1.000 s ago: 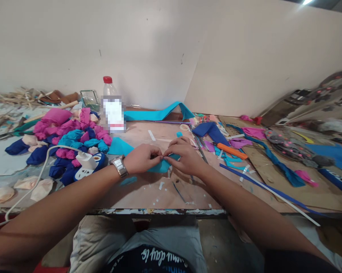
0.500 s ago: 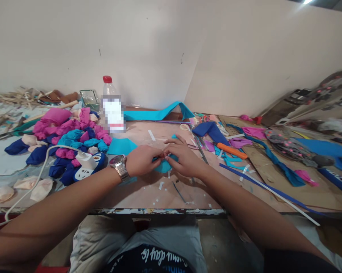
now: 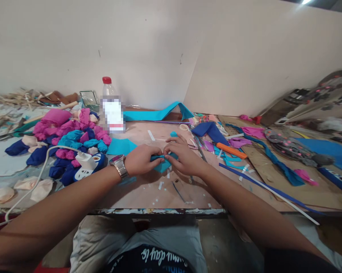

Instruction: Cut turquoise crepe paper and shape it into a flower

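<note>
At the centre of the frame I see both hands meeting on a small piece of turquoise paper [image 3: 163, 163] that lies on the worktable [image 3: 148, 193]. The left hand [image 3: 141, 160] is curled closed, its fingertips pinching the left end of the turquoise paper; a metal wristwatch [image 3: 118, 165] sits on that wrist. The right hand [image 3: 182, 156] presses down on the right part of the same piece, fingers bent and closed on its upper edge, with the fingertips of the two hands touching or nearly touching above the fold. I cannot tell how many layers the piece has under the fingers. Just left of the left hand, a flat turquoise sheet [image 3: 121, 146] rests on the tabletop. Farther to the left of the frame lies a pile of crumpled paper balls [image 3: 71, 138] in pink, turquoise and dark blue, with a white power strip [image 3: 87, 163] and its cable resting against the pile. Behind the hands, in the upper middle, stands a clear bottle with a red cap [image 3: 110, 104], upright near the wall. A long turquoise strip [image 3: 159, 113] runs along the back edge of the table. To the right of the hands lie an orange-handled tool [image 3: 231, 150] and assorted paper offcuts [image 3: 239, 142].
</note>
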A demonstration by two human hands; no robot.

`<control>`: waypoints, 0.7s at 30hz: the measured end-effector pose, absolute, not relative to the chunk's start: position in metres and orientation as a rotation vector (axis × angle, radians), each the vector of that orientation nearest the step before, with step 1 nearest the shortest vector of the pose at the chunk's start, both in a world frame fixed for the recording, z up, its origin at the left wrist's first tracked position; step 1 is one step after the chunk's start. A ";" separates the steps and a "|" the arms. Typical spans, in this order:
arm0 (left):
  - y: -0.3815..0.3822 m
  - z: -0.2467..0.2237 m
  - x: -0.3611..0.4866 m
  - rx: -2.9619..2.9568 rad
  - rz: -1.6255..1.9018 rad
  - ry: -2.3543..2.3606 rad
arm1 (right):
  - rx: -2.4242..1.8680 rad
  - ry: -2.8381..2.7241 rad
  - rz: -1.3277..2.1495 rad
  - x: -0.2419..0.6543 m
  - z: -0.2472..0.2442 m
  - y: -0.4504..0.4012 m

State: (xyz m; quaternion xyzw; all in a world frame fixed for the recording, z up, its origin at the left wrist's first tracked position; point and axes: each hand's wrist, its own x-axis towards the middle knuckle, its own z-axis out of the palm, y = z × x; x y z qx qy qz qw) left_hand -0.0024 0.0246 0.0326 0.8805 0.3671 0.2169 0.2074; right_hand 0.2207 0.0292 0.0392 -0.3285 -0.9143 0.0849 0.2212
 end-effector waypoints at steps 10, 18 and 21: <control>0.024 0.038 -0.005 2.398 0.546 1.012 | -0.905 -2.539 0.291 0.221 0.042 0.028; 0.025 0.038 -0.006 2.256 0.514 0.979 | -0.884 -2.515 0.251 0.220 0.043 0.027; 0.027 0.038 -0.006 2.179 0.552 0.934 | -0.878 -2.519 0.205 0.220 0.043 0.028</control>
